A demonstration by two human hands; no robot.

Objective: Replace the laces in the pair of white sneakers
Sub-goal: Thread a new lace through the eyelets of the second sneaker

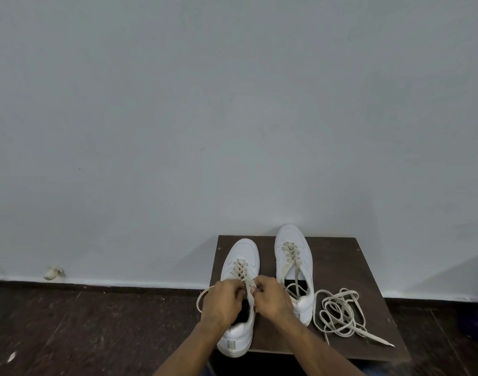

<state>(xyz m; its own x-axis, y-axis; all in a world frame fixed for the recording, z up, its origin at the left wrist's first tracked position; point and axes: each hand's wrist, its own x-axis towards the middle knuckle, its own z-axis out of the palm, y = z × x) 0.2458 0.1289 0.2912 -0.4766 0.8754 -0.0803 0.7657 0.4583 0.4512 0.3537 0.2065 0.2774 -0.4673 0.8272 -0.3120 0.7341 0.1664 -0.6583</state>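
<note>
Against a grey wall, desk (341, 267): both sneakers appear laced; left hand (223, 301) and right hand (271, 297) fingers pinch lace ends atop left sneaker (242, 256), seemingly tying; right sneaker (293, 256) untied, loose laces (341, 313) beside it.

**One head-worn view, aimed forward and slightly down**

The scene is seen from a single wide-angle camera worn on the head. A pale wall (232, 104) is faced squarely and fills most of the frame. The small tabletop (341, 267) is seen from above, close by, low and right of centre. The forearms are cropped by the bottom edge.
</note>
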